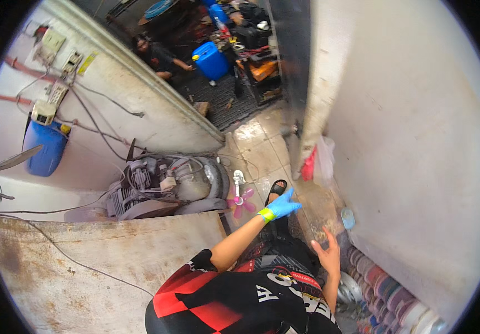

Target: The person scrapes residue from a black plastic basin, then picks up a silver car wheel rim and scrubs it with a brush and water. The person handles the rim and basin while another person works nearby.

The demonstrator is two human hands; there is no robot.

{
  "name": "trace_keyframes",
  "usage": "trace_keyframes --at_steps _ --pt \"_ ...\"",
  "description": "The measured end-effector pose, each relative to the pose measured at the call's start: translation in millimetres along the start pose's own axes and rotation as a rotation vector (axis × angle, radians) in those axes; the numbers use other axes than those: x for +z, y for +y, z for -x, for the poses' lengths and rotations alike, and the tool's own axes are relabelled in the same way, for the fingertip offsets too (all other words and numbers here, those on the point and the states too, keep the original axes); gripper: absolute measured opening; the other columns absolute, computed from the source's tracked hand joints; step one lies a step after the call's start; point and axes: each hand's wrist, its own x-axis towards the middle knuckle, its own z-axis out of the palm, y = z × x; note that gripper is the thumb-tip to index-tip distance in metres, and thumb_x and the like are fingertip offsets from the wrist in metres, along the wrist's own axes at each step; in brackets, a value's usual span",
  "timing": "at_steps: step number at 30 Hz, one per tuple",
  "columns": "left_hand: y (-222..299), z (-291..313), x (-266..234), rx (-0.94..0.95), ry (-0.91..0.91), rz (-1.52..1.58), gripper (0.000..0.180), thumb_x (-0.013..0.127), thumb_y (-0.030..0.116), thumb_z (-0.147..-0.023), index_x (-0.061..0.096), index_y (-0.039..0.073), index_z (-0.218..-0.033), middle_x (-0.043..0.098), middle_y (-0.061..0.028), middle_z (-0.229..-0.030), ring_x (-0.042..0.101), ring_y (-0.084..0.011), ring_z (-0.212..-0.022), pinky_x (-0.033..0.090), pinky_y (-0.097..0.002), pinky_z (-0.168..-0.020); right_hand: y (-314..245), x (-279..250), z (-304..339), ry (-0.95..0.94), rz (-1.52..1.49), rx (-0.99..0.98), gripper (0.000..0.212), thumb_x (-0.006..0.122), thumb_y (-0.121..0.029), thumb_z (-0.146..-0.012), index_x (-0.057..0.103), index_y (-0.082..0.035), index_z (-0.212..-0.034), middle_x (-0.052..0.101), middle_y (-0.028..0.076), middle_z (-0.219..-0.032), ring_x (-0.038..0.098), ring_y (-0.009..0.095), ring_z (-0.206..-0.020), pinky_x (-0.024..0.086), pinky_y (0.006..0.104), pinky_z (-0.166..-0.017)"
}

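Sockets (pixel 43 112) sit high on the white wall at far left, probably to keep their cords off the floor, with a blue container (pixel 48 147) against the wall just below them. A worn bench top (pixel 84 245) spans the lower left, a loose cable (pixel 67 255) trailing across it. Beyond its far edge, a grimy motor unit (pixel 195 181) is tucked along the wall, likely to leave walking room beside it. Next comes a pink-bladed fan (pixel 244 204) on the floor tiles (pixel 254 139), near the person's gloved left hand but apart from it; its long axis runs away from the person, blades at the near end, white part at the far end. The left hand (pixel 282 207) points rightward, fingers partly extended and gripping nothing visible; the blue glove presumably guards against dirt. Plastic bags (pixel 323 161) hang by the wall corner, perhaps to stay off the floor. The bare right hand (pixel 328 257) has thumb and fingers parted wide, apparently holding nothing, near stacked coloured discs (pixel 384 284), seemingly lined along the wall to save space.
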Motion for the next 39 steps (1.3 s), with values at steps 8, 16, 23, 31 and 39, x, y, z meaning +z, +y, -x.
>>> trace_keyframes --at_steps 8,16,23,31,39 --pt "60.0 -82.3 -49.1 0.438 -0.049 0.582 0.11 0.067 0.004 -0.085 -0.014 0.019 -0.159 0.059 -0.0025 -0.086 0.055 -0.0102 -0.071 0.051 -0.0273 -0.066 59.8 88.8 -92.9 -0.772 0.303 0.471 0.069 0.038 -0.058 -0.102 0.052 -0.001 -0.138 0.057 0.023 -0.136 0.053 0.037 -0.129 0.04 0.0371 -0.107" --pt "98.5 -109.5 -216.3 0.253 -0.3 -0.315 0.087 0.063 0.017 -0.086 0.017 0.01 -0.159 0.066 -0.016 -0.085 0.063 -0.0257 -0.072 0.051 -0.0392 -0.069 -112.0 191.4 -286.4 -0.856 0.395 0.339 0.067 0.041 -0.058 -0.1 0.052 -0.003 -0.139 0.056 0.024 -0.136 0.05 0.04 -0.13 0.039 0.0436 -0.108" --pt "96.9 -158.2 -473.1 0.117 0.301 0.51 0.061 0.062 0.014 -0.094 0.038 0.007 -0.15 0.066 -0.0103 -0.099 0.064 -0.0179 -0.086 0.055 -0.0302 -0.074 -243.7 235.9 -473.1 -0.571 0.547 0.106 0.07 0.056 -0.056 -0.094 0.054 0.0 -0.136 0.051 0.032 -0.137 0.051 0.044 -0.127 0.042 0.0464 -0.106" --pt "16.2 -197.2 -676.4 -0.036 0.676 0.516 0.051 0.06 0.02 -0.099 0.045 0.005 -0.145 0.064 -0.0088 -0.109 0.061 -0.0159 -0.097 0.052 -0.0296 -0.082 -325.2 404.2 -731.7 -1.159 0.979 0.31 0.094 0.04 -0.071 -0.092 0.014 -0.009 -0.158 0.017 0.031 -0.159 0.034 0.047 -0.141 0.031 0.0492 -0.116" --pt "-53.5 -209.3 -622.4 -0.409 0.896 1.261 0.049 0.057 0.008 -0.097 0.048 0.007 -0.145 0.062 -0.0006 -0.093 0.053 -0.0056 -0.081 0.048 -0.0218 -0.077 -251.9 738.2 -1101.2 -0.749 0.441 0.143 0.047 0.061 -0.044 -0.09 0.068 0.002 -0.094 0.068 0.027 -0.101 0.066 0.045 -0.097 0.052 0.0483 -0.086"
